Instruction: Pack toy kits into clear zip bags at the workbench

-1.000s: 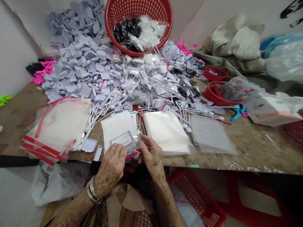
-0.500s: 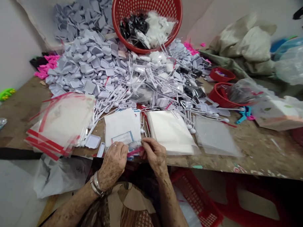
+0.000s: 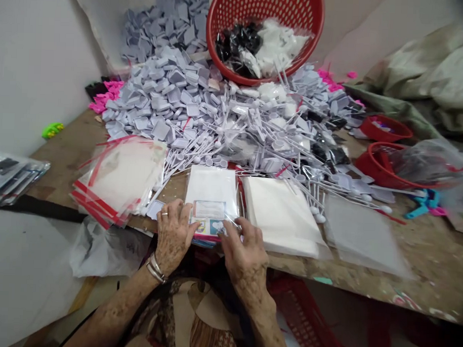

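A clear bag holding a white sheet (image 3: 212, 185) with a printed, coloured lower part lies at the table's front edge, on top of other packets. Over its left border my left hand (image 3: 174, 235) rests with fingers spread, a ring on one of them. My right hand (image 3: 247, 250) touches the bag's lower right corner, its fingers bent and apart. A pink strip shows along the near edge between the hands. To the right is a stack of white sheets (image 3: 279, 210), and to the left are clear bags with red strips (image 3: 121, 174).
Behind lies a heap of pale plastic trays (image 3: 154, 90) and small spoons, with a red basket (image 3: 312, 39) tilted above it. Filled packets (image 3: 17, 173) sit at far left. Clear sleeves (image 3: 362, 233) and red bowls (image 3: 385, 128) are on the right.
My hands have moved apart, from pinching at the bag's near edge to resting on its two sides. The printed part shows more now. The view has turned left.
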Available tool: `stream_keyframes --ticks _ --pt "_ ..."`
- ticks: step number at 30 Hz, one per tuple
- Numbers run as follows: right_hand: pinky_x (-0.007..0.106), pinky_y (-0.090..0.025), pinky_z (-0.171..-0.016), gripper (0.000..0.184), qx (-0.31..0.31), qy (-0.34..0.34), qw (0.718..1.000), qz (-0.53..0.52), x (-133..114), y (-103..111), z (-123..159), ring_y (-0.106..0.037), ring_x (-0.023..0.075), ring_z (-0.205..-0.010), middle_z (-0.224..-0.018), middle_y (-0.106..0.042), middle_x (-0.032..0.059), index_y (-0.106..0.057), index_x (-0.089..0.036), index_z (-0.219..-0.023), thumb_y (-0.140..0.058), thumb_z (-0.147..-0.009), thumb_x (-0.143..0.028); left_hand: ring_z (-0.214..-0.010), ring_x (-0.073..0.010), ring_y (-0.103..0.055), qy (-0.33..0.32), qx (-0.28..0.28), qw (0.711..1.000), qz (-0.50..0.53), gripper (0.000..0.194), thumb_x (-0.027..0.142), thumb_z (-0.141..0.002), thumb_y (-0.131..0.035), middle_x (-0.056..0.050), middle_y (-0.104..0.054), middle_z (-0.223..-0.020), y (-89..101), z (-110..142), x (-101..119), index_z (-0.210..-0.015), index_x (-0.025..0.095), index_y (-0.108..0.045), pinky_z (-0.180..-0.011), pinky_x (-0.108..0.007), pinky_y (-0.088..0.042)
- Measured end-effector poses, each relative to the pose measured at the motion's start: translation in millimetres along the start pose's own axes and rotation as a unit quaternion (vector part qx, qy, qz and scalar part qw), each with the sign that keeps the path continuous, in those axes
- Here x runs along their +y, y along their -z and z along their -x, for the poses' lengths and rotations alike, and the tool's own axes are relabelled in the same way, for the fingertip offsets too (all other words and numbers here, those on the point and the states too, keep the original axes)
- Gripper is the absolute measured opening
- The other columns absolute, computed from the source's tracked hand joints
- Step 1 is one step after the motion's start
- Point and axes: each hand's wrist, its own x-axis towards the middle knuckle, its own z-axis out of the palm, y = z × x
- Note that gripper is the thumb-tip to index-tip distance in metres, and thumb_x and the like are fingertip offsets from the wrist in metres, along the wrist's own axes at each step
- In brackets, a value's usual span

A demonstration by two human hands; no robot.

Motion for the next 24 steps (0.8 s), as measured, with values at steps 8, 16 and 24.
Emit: stream_keyframes --ticks 8,16,24 --pt "0.042 -0.039 -0.084 0.016 -0.068 0.125 0.989 0.051 -10 -21 -24 -0.052 0.0246 -0.09 -0.093 -0.068 0.0078 -0.068 -0.019 -0.095 -0.053 -0.094 -0.014 -0.098 -0.0269 -0.059 0.039 -0.033 0.996 0.077 0.03 0.011 -0.095 -0.043 -0.012 -0.067 -0.109 -2.0 9 -9 -0.124 0.013 -0.05 -0.087 -0.042 -0.047" --pt "0.037 -0.04 -0.077 0.022 -0.085 0.177 0.98 0.031 -2 -30 -32 -0.05 0.0245 -0.087 -0.093 -0.065 0.0098 -0.066 -0.017 -0.094 -0.045 -0.095 -0.01 -0.092 -0.024 -0.062 0.039 -0.04 0.982 0.181 0.035 0.007 -0.091 -0.039 -0.01 -0.067 -0.106 0.4 6 3 -0.124 0.016 -0.047 -0.083 -0.04 -0.05" --pt "0.033 -0.045 -0.075 0.023 -0.095 0.175 0.98 -0.023 5 -27 -40 -0.05 0.0219 -0.082 -0.086 -0.063 0.007 -0.064 -0.018 -0.088 -0.046 -0.094 -0.007 -0.086 -0.0209 -0.066 0.041 -0.119 0.951 0.283 0.032 0.007 -0.089 -0.04 -0.006 -0.068 -0.092 7.0 9 12 -0.117 0.018 -0.049 -0.079 -0.034 -0.052"
